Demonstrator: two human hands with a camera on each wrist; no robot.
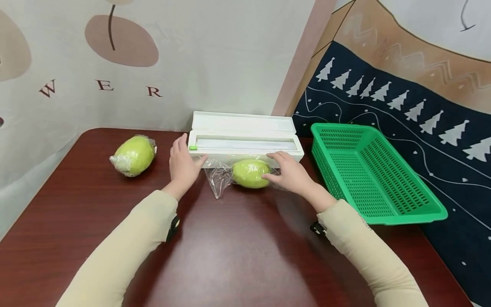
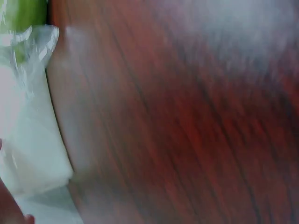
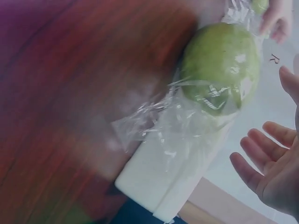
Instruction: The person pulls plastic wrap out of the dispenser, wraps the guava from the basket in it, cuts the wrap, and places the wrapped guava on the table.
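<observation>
A green oval fruit (image 1: 251, 174), partly covered in clear cling film (image 1: 219, 178), lies against the front of a white cling film dispenser box (image 1: 245, 140) with its lid raised. At the box's left end is my left hand (image 1: 184, 164), fingers extended and thumb toward the film; only a bit of it enters the left wrist view. My right hand (image 1: 289, 172) hovers by the fruit's right end. In the right wrist view its fingers (image 3: 268, 144) are spread and apart from the fruit (image 3: 222, 65), and loose film trails along the box front.
Another film-wrapped green fruit (image 1: 134, 155) rests on the dark red table (image 1: 230, 256) at the left. To the right stands a green plastic basket (image 1: 383, 179). Patterned cloth (image 1: 230, 55) hangs behind the table.
</observation>
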